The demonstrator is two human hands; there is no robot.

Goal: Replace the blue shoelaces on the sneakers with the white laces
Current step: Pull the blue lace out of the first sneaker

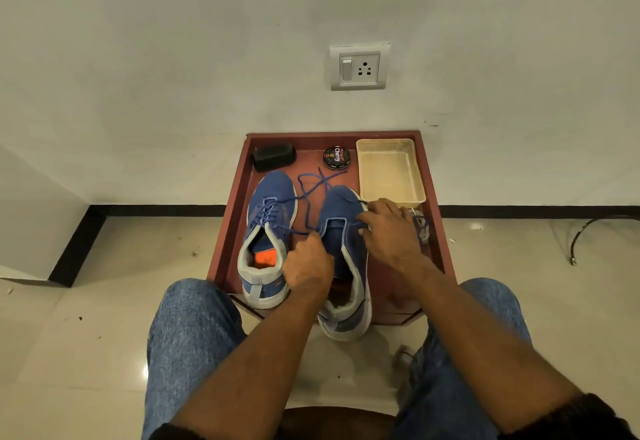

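Your left hand (306,261) — fingers curled, pinching a blue lace (313,194) at the left edge of the right sneaker (343,232). Your right hand (389,232) — fingers bent over that sneaker's right eyelet edge; whether it grips anything, you cannot tell. Right sneaker — unlaced, heel overhanging the red tray (232,225). Left sneaker (268,232) — just beside it, laced in blue. Bundled lace (420,226) — blue with some white, beyond your right hand. Far end: black brush (273,156), polish tin (336,157), cream plastic tub (389,171).
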